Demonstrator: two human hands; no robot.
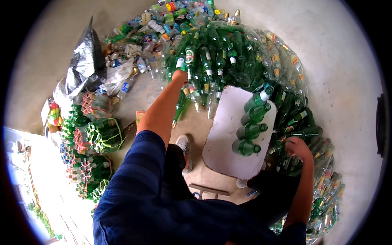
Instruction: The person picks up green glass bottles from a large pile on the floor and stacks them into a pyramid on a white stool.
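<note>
My left hand [180, 75] reaches forward to the near edge of a big pile of green glass bottles [214, 58]. Its fingers are around a green bottle with a white label [180, 62]. On the right, my right hand [296, 148] is over more heaped bottles, close to a green bottle lying on its side [306, 132]; whether it touches any is unclear. Between my arms is a white board with rounded corners [219, 134]. Several green glass bottles [252, 131] stand on it in a row along its right side, the farthest with a white neck label.
Bundles of green bottles tied with red and yellow-green strips [105, 134] are stacked at the left. Behind them stands a silver sack [84, 61]. Plastic bottles [168, 18] lie heaped at the back. Clear bottles [288, 61] lean near the right wall. A small wooden stand [209, 190] is near my legs.
</note>
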